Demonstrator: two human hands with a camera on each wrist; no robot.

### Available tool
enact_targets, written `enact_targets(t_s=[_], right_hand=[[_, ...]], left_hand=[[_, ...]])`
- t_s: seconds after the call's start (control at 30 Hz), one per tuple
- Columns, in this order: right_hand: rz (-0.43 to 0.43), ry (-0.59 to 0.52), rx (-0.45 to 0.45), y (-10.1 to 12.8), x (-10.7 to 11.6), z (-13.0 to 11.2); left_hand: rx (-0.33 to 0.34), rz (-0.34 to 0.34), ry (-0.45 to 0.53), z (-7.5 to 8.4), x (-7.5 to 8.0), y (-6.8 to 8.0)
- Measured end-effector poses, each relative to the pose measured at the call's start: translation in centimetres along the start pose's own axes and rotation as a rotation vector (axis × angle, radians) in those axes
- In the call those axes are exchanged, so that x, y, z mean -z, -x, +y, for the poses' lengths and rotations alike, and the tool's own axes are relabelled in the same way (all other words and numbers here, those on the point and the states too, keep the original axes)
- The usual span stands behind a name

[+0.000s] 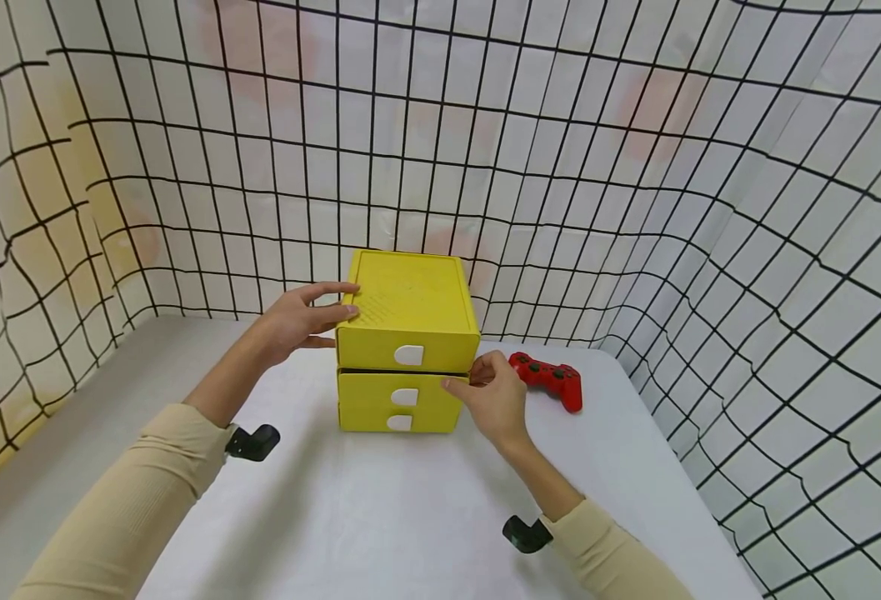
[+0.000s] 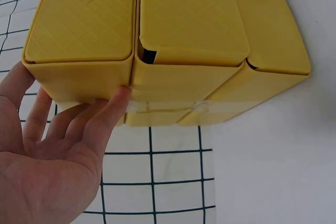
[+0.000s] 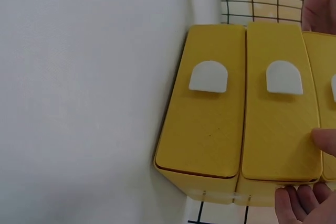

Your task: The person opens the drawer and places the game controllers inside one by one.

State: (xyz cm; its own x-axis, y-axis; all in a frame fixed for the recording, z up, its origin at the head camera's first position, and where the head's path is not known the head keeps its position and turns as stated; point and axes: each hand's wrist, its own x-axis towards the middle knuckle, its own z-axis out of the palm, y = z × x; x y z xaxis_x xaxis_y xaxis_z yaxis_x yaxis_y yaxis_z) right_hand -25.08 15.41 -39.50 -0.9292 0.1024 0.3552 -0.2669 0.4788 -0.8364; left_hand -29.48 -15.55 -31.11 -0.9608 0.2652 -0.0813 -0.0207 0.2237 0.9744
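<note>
A yellow drawer box (image 1: 413,287) with three stacked drawers stands on the white table, each front bearing a white tab. The middle drawer (image 1: 368,390) juts out slightly past the others; a dark gap shows at its side in the left wrist view. My left hand (image 1: 293,321) touches the box's left side and top edge with fingers spread and fairly straight. At the right edge of the middle drawer, my right hand (image 1: 502,400) has its thumb on the front and its curled fingers against the side, gripping that edge. The drawer's inside is hidden.
A red game controller (image 1: 548,379) lies on the table (image 1: 380,517) to the right of the box, just beyond my right hand. Black wire mesh (image 1: 425,133) over white sheeting encloses the back and both sides.
</note>
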Motion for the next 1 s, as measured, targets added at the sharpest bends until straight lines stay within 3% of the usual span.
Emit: enact_targets(t_s=[0.57,1.0], right_hand=[[0.105,-0.031,0.096,-0.3,-1.0,0.9],[0.117,0.032,0.203,-0.4,-1.3,1.6]], left_hand=[[-0.001,0.006,-0.010,0.0,0.0,0.0],[0.012,0.016,-0.002,0.1,-0.2,0.0]])
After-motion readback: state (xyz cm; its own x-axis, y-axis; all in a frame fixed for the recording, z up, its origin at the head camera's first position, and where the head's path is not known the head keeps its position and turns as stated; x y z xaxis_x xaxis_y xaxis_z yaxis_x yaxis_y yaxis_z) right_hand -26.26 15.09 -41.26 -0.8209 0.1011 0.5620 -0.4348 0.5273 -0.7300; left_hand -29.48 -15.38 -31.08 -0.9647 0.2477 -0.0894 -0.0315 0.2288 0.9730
